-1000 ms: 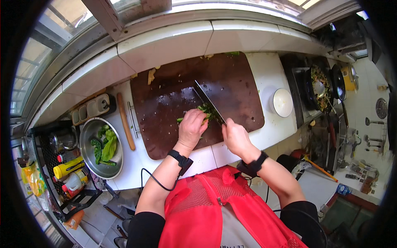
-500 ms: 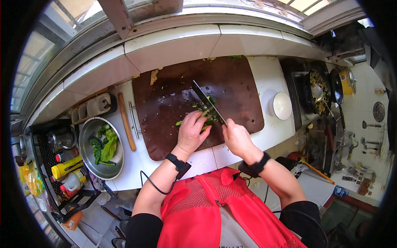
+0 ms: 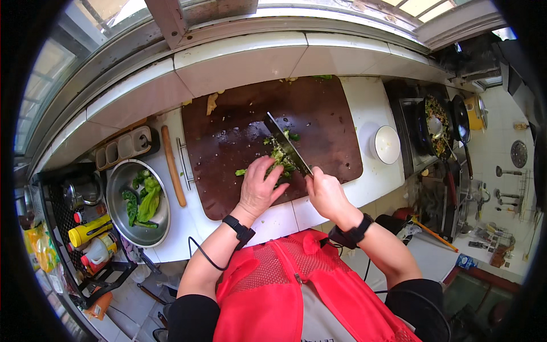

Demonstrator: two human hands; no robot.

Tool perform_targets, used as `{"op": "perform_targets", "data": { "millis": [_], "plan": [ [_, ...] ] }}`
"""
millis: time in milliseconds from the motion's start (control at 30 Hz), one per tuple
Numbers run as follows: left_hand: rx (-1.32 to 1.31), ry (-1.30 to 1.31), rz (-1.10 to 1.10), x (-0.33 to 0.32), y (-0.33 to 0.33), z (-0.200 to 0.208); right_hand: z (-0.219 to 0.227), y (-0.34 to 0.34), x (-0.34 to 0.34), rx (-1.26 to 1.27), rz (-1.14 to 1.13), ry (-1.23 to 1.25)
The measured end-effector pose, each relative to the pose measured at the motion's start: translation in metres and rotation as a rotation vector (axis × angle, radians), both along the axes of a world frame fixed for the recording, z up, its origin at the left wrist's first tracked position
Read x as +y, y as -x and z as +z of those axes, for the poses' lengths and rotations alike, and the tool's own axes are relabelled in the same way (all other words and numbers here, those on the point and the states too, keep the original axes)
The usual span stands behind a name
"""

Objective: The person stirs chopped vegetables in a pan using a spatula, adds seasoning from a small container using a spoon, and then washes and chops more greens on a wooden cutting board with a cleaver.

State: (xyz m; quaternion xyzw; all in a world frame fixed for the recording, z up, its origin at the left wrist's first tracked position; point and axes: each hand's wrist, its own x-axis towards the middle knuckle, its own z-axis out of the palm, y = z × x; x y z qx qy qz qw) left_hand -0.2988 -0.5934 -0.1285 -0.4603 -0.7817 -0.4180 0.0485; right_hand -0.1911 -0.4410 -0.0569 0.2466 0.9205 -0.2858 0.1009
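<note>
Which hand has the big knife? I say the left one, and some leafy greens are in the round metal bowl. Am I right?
Not quite: the head view shows the knife in the right hand, not the left hand. And yes, some leafy greens are in the round metal bowl.

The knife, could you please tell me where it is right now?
In the head view, the knife is in the right hand, over the brown cutting board, with most chopped greens just to its left.
</note>
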Motion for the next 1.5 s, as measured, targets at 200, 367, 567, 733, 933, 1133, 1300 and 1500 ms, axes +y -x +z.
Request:
{"op": "perform_targets", "data": {
  "millis": [200,367,567,733,933,1133,1300,1500],
  "plan": [
    [-0.012,-0.032,0.011,0.003,-0.002,-0.024,-0.009,0.008,-0.011,-0.084,0.001,-0.022],
    [-0.014,-0.05,0.024,0.005,-0.002,-0.021,-0.024,-0.001,-0.011,0.036,-0.024,-0.036],
    [-0.058,-0.072,0.045,0.003,-0.002,-0.025,0.008,-0.001,-0.012,-0.082,0.092,-0.021],
    [-0.058,-0.094,0.037,0.008,-0.002,-0.023,-0.02,0.0,-0.021,-0.067,0.018,-0.075],
    [-0.113,0.013,-0.014,-0.015,-0.005,0.0,-0.004,-0.007,-0.008,0.023,0.035,0.009],
    [0.008,0.066,-0.012,-0.017,-0.007,-0.019,-0.006,0.0,-0.02,-0.079,0.059,-0.021],
    [0.02,0.053,0.031,-0.013,-0.008,-0.021,-0.024,0.002,-0.016,-0.02,0.008,-0.02],
    [-0.029,0.034,0.058,-0.028,-0.012,-0.012,0.002,-0.008,-0.02,0.006,0.071,0.015]
  ]
}}
